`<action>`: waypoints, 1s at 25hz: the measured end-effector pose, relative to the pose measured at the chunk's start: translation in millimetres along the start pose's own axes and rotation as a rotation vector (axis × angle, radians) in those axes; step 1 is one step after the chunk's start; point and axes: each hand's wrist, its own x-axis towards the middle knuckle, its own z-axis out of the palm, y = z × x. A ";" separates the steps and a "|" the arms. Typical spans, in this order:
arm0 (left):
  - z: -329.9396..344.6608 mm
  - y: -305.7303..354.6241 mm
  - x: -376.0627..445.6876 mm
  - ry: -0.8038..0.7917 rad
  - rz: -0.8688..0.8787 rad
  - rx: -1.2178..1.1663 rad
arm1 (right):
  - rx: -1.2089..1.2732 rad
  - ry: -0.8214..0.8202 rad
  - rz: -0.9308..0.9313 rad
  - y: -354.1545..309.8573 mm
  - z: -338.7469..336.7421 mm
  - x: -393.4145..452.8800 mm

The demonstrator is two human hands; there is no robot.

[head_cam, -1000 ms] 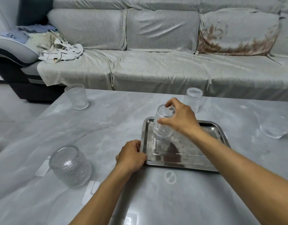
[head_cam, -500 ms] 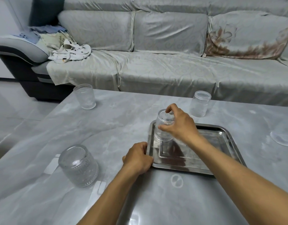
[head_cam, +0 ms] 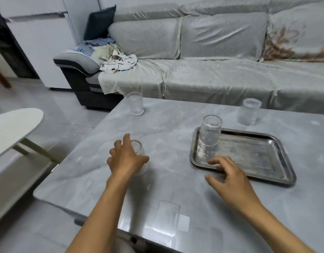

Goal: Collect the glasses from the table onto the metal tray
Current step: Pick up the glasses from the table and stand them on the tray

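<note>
one ribbed glass (head_cam: 210, 132) stands upside down in the near-left corner of the metal tray (head_cam: 252, 156), which lies on the grey bench (head_cam: 172, 136). a second glass (head_cam: 138, 156) sits on the bench well left of the tray; the left hand (head_cam: 125, 157) covers it with fingers (head_cam: 125, 140) spread around it, though whether they grip it cannot be told. the right hand (head_cam: 228, 178) hovers at the tray's near edge, fingers loosely curled and holding nothing. two more glasses stand toward the sofa (head_cam: 212, 73): one far left (head_cam: 134, 103), one beyond the tray (head_cam: 248, 114).
</note>
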 end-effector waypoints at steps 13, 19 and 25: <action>25.6 113.5 -83.8 -0.169 0.625 -0.446 | 0.061 0.198 0.020 -32.0 -6.5 14.8; 74.6 117.6 -39.6 -0.438 0.316 -0.779 | 0.062 0.366 0.198 27.7 -71.3 52.5; 115.2 88.7 -21.3 -0.428 0.141 -0.215 | -0.077 0.286 0.339 93.3 -63.9 92.0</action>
